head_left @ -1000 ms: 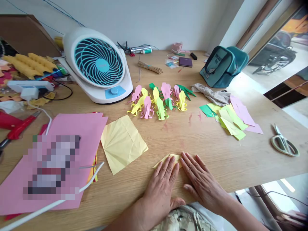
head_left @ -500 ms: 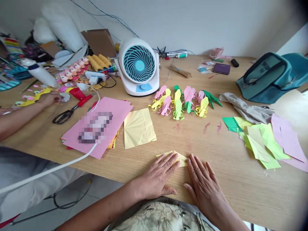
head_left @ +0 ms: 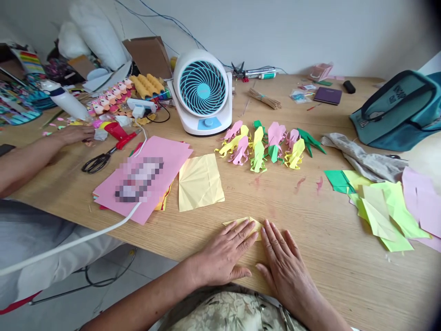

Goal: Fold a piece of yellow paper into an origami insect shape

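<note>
My left hand (head_left: 225,253) and my right hand (head_left: 282,262) lie flat side by side near the table's front edge, fingers stretched out, pressing down on a small folded yellow paper (head_left: 245,222). Only its far tip shows past my fingertips. A creased yellow square sheet (head_left: 200,182) lies just beyond on the left. Farther back stands a cluster of folded paper figures (head_left: 265,145) in pink, yellow and green.
A white and teal fan (head_left: 203,94) stands behind; pink sheets (head_left: 151,165) lie left with a white cable (head_left: 69,243) across them. Green and pink scraps (head_left: 382,207), a grey cloth (head_left: 365,161) and a teal bag (head_left: 399,112) lie right. Another person's hand (head_left: 74,134) rests far left beside black scissors (head_left: 98,161).
The view has swung left, bringing the other person and the cluttered left end into sight. My hands have stayed flat on the folded paper, the right one sliding closer to the left.
</note>
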The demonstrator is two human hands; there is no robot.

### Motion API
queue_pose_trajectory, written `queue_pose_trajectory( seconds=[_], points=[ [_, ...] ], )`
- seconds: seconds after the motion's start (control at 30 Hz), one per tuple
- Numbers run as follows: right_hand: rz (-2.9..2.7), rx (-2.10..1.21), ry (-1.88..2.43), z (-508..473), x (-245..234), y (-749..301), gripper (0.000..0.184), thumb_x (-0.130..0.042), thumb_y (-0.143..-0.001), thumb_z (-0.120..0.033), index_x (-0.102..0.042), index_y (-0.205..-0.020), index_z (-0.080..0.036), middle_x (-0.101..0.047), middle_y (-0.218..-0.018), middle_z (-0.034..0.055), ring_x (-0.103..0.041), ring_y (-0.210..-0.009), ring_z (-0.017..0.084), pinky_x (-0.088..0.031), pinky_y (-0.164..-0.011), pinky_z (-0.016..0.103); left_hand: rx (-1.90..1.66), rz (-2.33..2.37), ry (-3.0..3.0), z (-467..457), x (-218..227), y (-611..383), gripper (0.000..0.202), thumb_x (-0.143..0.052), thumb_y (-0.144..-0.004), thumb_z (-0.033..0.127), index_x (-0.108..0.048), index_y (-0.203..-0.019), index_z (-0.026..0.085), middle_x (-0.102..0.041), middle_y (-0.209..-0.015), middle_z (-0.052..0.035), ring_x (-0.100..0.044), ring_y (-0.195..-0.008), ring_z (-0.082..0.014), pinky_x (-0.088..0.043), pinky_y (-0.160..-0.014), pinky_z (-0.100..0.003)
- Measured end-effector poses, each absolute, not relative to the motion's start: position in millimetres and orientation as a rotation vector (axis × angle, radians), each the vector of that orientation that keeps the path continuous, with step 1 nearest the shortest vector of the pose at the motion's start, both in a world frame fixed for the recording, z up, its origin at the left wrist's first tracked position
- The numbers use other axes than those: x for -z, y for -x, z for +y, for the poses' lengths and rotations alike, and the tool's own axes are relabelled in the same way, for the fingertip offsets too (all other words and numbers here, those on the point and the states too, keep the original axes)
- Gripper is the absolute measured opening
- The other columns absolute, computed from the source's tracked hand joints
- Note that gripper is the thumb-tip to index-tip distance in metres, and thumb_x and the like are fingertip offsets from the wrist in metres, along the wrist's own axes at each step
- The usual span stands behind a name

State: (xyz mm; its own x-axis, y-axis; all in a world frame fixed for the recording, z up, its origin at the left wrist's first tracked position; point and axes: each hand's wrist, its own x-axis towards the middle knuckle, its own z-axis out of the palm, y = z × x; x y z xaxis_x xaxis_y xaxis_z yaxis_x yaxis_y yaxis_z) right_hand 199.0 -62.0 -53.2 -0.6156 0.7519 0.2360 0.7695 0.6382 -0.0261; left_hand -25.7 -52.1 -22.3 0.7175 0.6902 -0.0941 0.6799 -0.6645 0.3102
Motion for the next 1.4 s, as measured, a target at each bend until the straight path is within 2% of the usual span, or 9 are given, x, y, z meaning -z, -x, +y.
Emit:
queue_pose_trajectory(
  seconds=[0.1,0.2,0.37,0.6,0.87,1.0,1.2,1.4],
  points=[
    [-2.630,0.102,1.239,-63,55,-200,0.074,-0.042,-0.098,-0.039,-0.013,-0.157,-0.005,-0.029,-0.160,0.0181,-0.024,-0.149,0.028,-0.022,-0.119,0.048,-0.052,1.087,-2.610,-53,24,26,0.085,-0.052,-0.094,0.054,-0.015,-0.157,0.012,-0.008,-0.165,-0.0131,-0.003,-0.154,-0.0275,-0.008,-0.125,-0.044],
    [-2.617,0.095,1.228,-63,57,-201,0.074,-0.040,-0.099,-0.043,-0.012,-0.157,-0.006,-0.030,-0.160,0.0180,-0.025,-0.149,0.028,-0.021,-0.119,0.049,-0.069,1.076,-2.620,-53,25,27,0.084,-0.043,-0.095,0.061,-0.016,-0.157,0.012,-0.009,-0.165,-0.0130,-0.003,-0.154,-0.0276,-0.008,-0.125,-0.044],
    [-2.614,0.084,1.211,-63,57,-203,0.078,-0.040,-0.100,-0.047,-0.008,-0.158,-0.007,-0.029,-0.160,0.0183,-0.025,-0.149,0.027,-0.022,-0.120,0.049,-0.149,1.146,-2.664,-56,30,17,0.087,-0.026,-0.096,0.067,-0.016,-0.156,0.005,-0.012,-0.164,-0.0170,-0.002,-0.154,-0.0278,-0.003,-0.125,-0.044],
    [-2.591,0.109,1.246,-66,55,-200,0.077,-0.039,-0.100,-0.046,-0.005,-0.158,-0.008,-0.027,-0.161,0.0181,-0.020,-0.151,0.028,-0.025,-0.118,0.051,-0.144,1.212,-2.714,-60,46,6,0.098,-0.024,-0.090,0.076,-0.012,-0.157,0.004,-0.005,-0.165,-0.0172,0.002,-0.154,-0.0297,-0.005,-0.125,-0.045],
    [-2.616,0.147,1.225,-71,56,-193,0.072,-0.038,-0.101,-0.034,-0.005,-0.158,-0.006,-0.027,-0.161,0.0168,-0.020,-0.151,0.028,-0.023,-0.119,0.051,-0.158,1.236,-2.701,-62,39,5,0.086,-0.022,-0.098,0.065,-0.012,-0.156,0.003,-0.005,-0.165,-0.0167,0.002,-0.154,-0.0271,-0.004,-0.125,-0.043],
    [-2.607,0.165,1.216,-71,60,-195,0.072,-0.037,-0.101,-0.036,-0.004,-0.158,-0.006,-0.028,-0.160,0.0180,-0.022,-0.150,0.029,-0.024,-0.118,0.053,-0.168,1.247,-2.680,-63,39,5,0.075,-0.019,-0.102,0.055,-0.012,-0.156,0.003,-0.006,-0.165,-0.0163,0.002,-0.154,-0.0262,-0.004,-0.125,-0.043],
    [-2.614,0.200,1.203,-71,59,-195,0.072,-0.034,-0.102,-0.037,-0.001,-0.158,-0.006,-0.029,-0.160,0.0183,-0.025,-0.149,0.029,-0.028,-0.116,0.052,-0.120,1.242,-2.667,-63,31,3,0.099,-0.021,-0.091,0.075,-0.014,-0.155,0.001,-0.007,-0.164,-0.0195,0.000,-0.154,-0.0296,-0.006,-0.125,-0.045],
    [-2.601,0.232,1.235,-72,62,-194,0.073,-0.037,-0.101,-0.038,-0.002,-0.158,-0.008,-0.030,-0.159,0.0177,-0.029,-0.147,0.030,-0.029,-0.116,0.052,-0.044,1.273,-2.674,-64,23,1,0.108,-0.023,-0.084,0.081,-0.011,-0.156,0.001,-0.009,-0.164,-0.0195,-0.002,-0.154,-0.0307,-0.008,-0.124,-0.046]
  ],
)
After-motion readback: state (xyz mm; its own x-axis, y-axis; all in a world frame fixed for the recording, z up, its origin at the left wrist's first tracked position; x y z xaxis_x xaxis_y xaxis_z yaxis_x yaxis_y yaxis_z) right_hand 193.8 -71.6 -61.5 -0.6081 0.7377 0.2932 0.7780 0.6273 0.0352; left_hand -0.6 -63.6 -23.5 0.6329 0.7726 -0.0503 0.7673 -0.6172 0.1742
